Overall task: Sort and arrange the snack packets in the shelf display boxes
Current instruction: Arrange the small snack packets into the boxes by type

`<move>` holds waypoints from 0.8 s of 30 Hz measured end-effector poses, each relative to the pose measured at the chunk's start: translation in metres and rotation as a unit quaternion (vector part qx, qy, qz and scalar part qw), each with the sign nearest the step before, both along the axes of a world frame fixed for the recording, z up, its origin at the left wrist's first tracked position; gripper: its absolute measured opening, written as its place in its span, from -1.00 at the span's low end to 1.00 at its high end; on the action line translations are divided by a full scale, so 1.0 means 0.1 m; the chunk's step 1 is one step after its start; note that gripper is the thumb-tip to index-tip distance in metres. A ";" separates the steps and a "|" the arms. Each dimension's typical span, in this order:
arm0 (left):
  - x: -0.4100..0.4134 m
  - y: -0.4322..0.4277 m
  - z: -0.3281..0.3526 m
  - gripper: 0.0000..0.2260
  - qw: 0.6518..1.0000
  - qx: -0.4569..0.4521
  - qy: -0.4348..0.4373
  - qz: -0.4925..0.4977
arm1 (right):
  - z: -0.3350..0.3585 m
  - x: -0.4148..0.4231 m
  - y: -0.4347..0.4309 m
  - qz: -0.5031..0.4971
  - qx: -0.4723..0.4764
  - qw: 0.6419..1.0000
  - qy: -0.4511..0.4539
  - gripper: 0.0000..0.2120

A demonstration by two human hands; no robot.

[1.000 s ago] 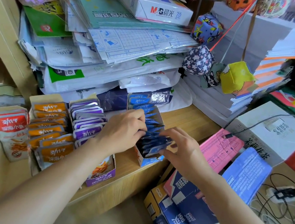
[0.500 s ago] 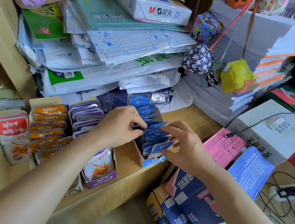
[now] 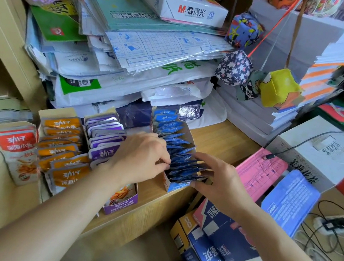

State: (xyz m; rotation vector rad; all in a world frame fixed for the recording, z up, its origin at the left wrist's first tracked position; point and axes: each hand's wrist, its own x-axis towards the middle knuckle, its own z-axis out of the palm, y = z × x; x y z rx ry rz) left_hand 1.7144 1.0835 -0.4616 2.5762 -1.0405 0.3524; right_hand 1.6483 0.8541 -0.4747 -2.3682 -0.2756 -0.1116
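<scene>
A row of blue snack packets (image 3: 176,151) stands in a blue display box (image 3: 176,185) on the wooden shelf (image 3: 222,138). My left hand (image 3: 139,159) has its fingertips curled onto the left edges of the front blue packets. My right hand (image 3: 219,179) presses its fingers against their right edges from the other side. To the left stand a purple box (image 3: 123,199) with purple packets (image 3: 106,137), a box of orange packets (image 3: 61,148) and a red-and-white packet box (image 3: 17,150).
Behind the boxes lie piled plastic-wrapped papers (image 3: 133,55) and a white paper ream (image 3: 187,7). Cloth cubes (image 3: 278,89) hang at the right by stacked paper. Pink and blue sheets (image 3: 259,172), a white carton (image 3: 322,151) and floor cartons (image 3: 211,246) sit right; cables (image 3: 332,230) lie beyond.
Both hands have closed in on the front blue packets, squeezing them together between them. The packets now stand closer and more edge-on in the box.
</scene>
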 end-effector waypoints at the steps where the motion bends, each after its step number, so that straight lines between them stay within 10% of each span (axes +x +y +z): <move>1: -0.01 -0.01 -0.01 -0.95 1.000 0.000 0.001 0.003 | 0.00 -0.01 0.00 -0.003 -0.001 1.000 0.001 -0.32; 12: -0.06 0.11 0.02 -0.87 0.976 -0.098 0.192 0.023 | 0.09 -0.01 0.06 -0.006 -0.035 0.999 -0.003 -0.21; 20: 0.10 0.10 0.05 -0.69 0.993 -0.028 0.029 0.109 | 0.29 0.14 -0.08 -0.062 0.153 0.984 0.063 -0.51; 24: 0.12 0.01 0.06 -0.83 0.993 -0.027 0.018 0.117 | 0.18 0.39 -0.07 -0.121 0.103 0.985 0.063 -0.78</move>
